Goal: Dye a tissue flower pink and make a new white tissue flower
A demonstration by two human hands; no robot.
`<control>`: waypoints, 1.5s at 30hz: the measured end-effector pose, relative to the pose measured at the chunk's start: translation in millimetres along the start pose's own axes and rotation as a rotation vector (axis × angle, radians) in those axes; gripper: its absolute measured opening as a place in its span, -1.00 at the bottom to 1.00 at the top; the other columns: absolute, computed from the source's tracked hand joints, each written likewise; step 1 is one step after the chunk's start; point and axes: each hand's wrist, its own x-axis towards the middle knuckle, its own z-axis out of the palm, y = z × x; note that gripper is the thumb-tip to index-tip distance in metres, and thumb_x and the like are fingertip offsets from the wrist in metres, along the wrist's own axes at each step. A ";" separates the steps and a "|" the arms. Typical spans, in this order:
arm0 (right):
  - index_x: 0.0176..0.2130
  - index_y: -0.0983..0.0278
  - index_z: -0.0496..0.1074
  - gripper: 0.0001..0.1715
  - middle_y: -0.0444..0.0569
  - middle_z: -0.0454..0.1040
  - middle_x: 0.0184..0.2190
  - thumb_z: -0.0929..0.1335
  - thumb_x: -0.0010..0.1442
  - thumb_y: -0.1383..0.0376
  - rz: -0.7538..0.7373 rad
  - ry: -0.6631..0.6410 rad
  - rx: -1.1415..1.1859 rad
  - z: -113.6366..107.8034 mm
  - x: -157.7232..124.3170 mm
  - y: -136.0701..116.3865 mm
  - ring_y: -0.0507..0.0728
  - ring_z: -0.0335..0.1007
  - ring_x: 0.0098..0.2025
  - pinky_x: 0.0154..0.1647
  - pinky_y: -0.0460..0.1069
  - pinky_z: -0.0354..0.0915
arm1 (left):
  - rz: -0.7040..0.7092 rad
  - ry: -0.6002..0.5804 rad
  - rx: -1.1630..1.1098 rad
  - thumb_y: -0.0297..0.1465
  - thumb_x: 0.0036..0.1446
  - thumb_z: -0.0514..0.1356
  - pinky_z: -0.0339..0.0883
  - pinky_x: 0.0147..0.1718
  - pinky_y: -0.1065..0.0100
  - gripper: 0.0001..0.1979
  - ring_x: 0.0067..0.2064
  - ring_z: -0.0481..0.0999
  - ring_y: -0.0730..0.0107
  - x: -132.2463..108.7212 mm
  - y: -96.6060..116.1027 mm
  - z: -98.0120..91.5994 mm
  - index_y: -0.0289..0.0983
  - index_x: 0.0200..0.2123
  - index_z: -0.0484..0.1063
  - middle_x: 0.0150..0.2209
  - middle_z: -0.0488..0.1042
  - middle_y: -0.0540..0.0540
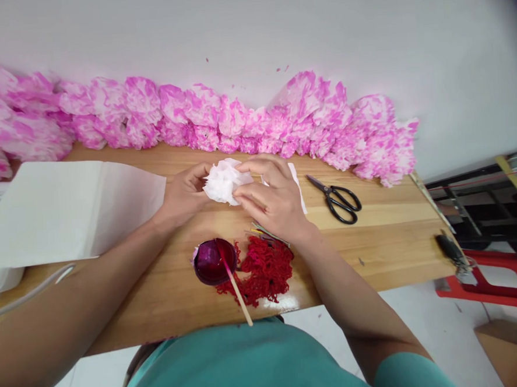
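Observation:
Between my two hands, above the wooden table (177, 303), is a white tissue paper flower (223, 181) with ruffled layers. My left hand (186, 192) grips it from the left side, its fingers partly hidden behind the paper. With thumb and fingertips, my right hand (276, 195) pinches the flower's right edge. Just below sits a small dark bowl (202, 278) of magenta liquid, a wooden stick (239, 294) leaning in it. Beside the bowl lies a bundle of red yarn (269, 269). Part of a white paper piece (299, 185) shows behind my right hand.
Pink-and-white paper flowers (236, 116) line the wall along the table's back. Black-handled scissors (338, 200) lie to the right. At left are large white sheets (58, 211) and a white cable (37, 294). A red plastic stool (501, 295) and cardboard box (513, 347) stand at right.

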 end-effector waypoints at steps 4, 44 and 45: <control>-0.22 0.13 0.50 -0.91 -0.04 0.50 0.02 0.36 0.29 0.30 0.068 0.136 0.066 -6.6 1.1 0.6 0.23 0.40 0.10 0.12 0.27 0.35 | -0.020 0.014 -0.022 -0.27 -0.18 0.53 0.39 -0.17 0.34 -0.65 -0.25 0.51 0.37 1.2 -2.6 -1.4 -0.26 -0.34 0.53 -0.30 0.60 0.01; -0.25 0.13 0.49 -0.92 -0.03 0.54 0.03 0.36 0.28 0.30 0.074 0.048 -0.013 2.6 -1.8 4.8 0.25 0.36 0.16 0.18 0.31 0.31 | -0.012 0.003 0.044 -0.18 -0.17 0.50 0.40 -0.27 0.37 -0.64 -0.32 0.51 0.37 -0.1 -0.5 -0.3 -0.28 -0.40 0.52 -0.36 0.59 -0.02; -0.26 0.13 0.49 -0.91 -0.04 0.53 0.03 0.36 0.28 0.30 0.067 0.019 0.004 2.4 -1.4 3.7 0.25 0.35 0.16 0.19 0.31 0.31 | -0.013 -0.008 0.044 -0.18 -0.17 0.50 0.39 -0.27 0.38 -0.64 -0.32 0.50 0.38 -0.4 0.2 -0.2 -0.28 -0.41 0.51 -0.36 0.58 -0.01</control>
